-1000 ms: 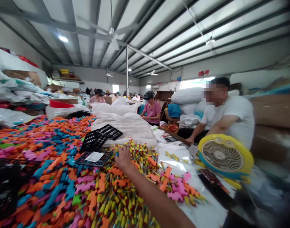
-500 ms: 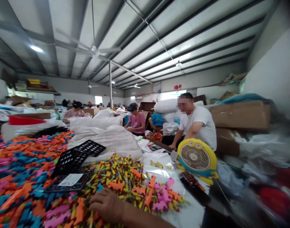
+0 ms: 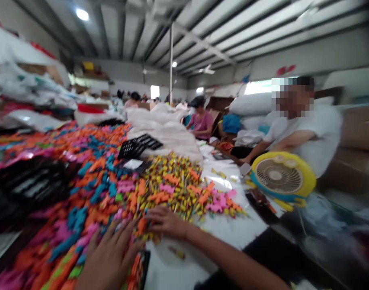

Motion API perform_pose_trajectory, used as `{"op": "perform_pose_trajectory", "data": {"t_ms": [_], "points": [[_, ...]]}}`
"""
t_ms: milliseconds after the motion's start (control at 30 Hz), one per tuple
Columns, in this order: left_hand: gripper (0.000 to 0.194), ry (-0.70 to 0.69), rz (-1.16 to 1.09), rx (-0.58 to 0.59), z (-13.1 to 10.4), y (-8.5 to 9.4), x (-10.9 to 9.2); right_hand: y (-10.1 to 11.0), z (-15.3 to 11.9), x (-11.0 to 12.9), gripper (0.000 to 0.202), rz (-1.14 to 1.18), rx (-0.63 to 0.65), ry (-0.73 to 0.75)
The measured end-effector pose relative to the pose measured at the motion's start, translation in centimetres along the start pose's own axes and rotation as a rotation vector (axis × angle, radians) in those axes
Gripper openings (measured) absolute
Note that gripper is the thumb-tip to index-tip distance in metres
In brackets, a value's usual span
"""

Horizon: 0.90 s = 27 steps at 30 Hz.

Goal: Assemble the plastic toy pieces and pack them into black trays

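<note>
My left hand [image 3: 108,253], palm down with its fingers spread, is over the colourful plastic pieces [image 3: 72,221] at the bottom centre. Just right of it, my right hand [image 3: 166,222] reaches in from the right, fingers apart, touching the near edge of the yellow and red small pieces [image 3: 178,173]. Neither hand visibly grips a piece. Under and beside my left hand, the dark edge of a tray [image 3: 146,268] shows, with orange pieces in it. A single small yellow piece [image 3: 176,252] lies on the white surface below my right forearm.
Black grid trays [image 3: 140,145] lie behind the heap, and another blurred black tray [image 3: 36,181] is at left. A yellow and blue fan [image 3: 282,177] stands at right beside a dark phone-like object [image 3: 261,201]. A person in white [image 3: 311,133] and one in pink [image 3: 202,123] sit beyond.
The view has shifted left and downward. My left hand has come into view at the bottom. My right hand now shows spread fingers at the heap's near edge.
</note>
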<state>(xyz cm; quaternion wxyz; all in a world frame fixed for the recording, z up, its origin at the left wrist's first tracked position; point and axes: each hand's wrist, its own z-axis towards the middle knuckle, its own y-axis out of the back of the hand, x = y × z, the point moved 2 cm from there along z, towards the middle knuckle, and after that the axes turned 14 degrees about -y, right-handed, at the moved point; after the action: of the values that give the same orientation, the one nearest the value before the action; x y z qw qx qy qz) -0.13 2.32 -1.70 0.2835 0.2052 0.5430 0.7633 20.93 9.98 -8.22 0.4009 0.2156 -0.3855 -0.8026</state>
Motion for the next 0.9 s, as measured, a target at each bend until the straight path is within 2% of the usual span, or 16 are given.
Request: {"op": "perform_pose_trajectory", "data": {"t_ms": [133, 267, 333, 467, 567, 667, 767, 900], "points": [[0.058, 0.126, 0.018, 0.055, 0.4, 0.1, -0.6, 0.7, -4.2, 0.8, 0.019, 0.101, -0.033, -0.277], [0.06, 0.15, -0.003, 0.063, 0.9, 0.7, -1.2, 1.6, -7.6, 1.8, 0.031, 0.215, -0.186, -0.61], [0.062, 0.149, -0.01, 0.079, 0.9, 0.9, -1.3, 1.6, -8.2, 2.5, 0.036, 0.272, -0.236, -0.701], [0.062, 0.137, -0.009, 0.102, 1.0, 1.1, -1.3, 1.0, -7.1, 2.9, 0.039, 0.214, -0.132, -0.761], [0.06, 0.135, -0.004, 0.129, 1.1, 1.2, -1.4, 0.8, -5.6, 2.0, 0.034, 0.091, -0.019, -0.827], [0.062, 0.13, -0.003, 0.151, 1.1, 1.3, -1.5, 1.4, -4.6, 0.8, 0.024, 0.056, 0.059, -0.822], [0.063, 0.126, -0.008, 0.142, 1.1, 1.2, -1.4, 2.8, -4.2, -0.5, 0.025, 0.065, 0.026, -0.814], [0.063, 0.128, -0.008, 0.122, 1.0, 1.1, -1.4, 4.5, -3.9, -1.4, 0.033, -0.048, -0.005, -0.967]]}}
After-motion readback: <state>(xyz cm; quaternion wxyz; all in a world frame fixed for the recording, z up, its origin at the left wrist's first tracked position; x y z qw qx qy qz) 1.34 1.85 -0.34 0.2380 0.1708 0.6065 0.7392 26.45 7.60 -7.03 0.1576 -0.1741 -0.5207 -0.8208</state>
